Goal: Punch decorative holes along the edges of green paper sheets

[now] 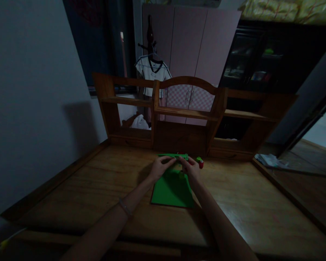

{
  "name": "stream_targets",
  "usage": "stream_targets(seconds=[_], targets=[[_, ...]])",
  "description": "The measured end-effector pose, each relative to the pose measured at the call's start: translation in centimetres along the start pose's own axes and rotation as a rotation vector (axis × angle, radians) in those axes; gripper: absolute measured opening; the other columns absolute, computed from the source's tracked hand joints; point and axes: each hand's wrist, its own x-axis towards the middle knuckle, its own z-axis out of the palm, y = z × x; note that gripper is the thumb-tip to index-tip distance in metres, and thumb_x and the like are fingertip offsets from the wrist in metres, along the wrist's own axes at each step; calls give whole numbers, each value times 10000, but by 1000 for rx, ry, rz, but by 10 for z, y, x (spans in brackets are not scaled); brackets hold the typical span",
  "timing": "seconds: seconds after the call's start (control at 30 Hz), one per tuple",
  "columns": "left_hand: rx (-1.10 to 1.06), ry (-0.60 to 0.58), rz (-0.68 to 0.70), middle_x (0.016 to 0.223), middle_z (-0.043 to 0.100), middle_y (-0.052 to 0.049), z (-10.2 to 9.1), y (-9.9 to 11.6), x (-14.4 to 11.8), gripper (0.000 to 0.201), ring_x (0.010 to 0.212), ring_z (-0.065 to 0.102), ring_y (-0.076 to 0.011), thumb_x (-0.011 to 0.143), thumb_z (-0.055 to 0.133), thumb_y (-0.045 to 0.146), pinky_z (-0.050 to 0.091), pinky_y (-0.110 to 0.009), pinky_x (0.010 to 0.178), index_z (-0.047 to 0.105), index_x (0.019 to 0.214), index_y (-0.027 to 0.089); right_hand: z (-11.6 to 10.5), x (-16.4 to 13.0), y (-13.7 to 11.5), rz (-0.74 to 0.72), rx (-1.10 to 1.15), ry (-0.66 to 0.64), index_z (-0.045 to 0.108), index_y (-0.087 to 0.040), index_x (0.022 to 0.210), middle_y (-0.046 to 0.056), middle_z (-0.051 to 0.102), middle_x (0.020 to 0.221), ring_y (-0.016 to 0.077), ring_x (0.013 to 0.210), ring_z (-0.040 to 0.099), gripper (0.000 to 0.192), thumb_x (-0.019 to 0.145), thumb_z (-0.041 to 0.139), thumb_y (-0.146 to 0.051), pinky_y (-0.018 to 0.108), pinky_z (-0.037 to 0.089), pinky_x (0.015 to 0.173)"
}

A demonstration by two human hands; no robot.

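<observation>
Here, a green strip (173, 156) is pinched by left hand (159, 167) and right hand (190, 167) above the green sheet (171, 191); it could be torn if pulled unevenly.

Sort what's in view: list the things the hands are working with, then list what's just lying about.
In hand:
left hand and right hand at the green strip
green sheet beneath them
small red and green piece beside the right hand

Lying about:
wooden desk
hanging shirt
white cloth
papers
</observation>
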Motion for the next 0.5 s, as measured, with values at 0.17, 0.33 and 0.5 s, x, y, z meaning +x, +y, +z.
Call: stream_targets(seconds=[0.17, 0.33, 0.5], targets=[[16, -2, 29, 884, 697, -57, 0, -2, -1, 324, 846, 627, -206, 720, 616, 444, 459, -281, 795, 697, 857, 162, 0, 2, 1, 12, -4, 18, 580, -168, 681, -74, 353, 446, 64, 366, 288, 361, 612, 735, -487, 204, 247, 354], [17, -28, 38, 901, 691, -55, 1, -9, 0, 319, 858, 625, -206, 738, 604, 437, 460, -285, 797, 686, 890, 169, 1, 1, 1, 18, -17, -3, 638, -159, 739, -67, 375, 444, 66, 380, 299, 350, 603, 746, -462, 205, 234, 366], [7, -41, 60, 906, 688, -59, 1, -11, 0, 311, 860, 624, -205, 750, 598, 422, 466, -283, 791, 681, 899, 162, 3, -2, -2, 45, -32, -9, 684, -158, 853, -63, 389, 467, 66, 401, 303, 395, 602, 746, -457, 203, 231, 381]])
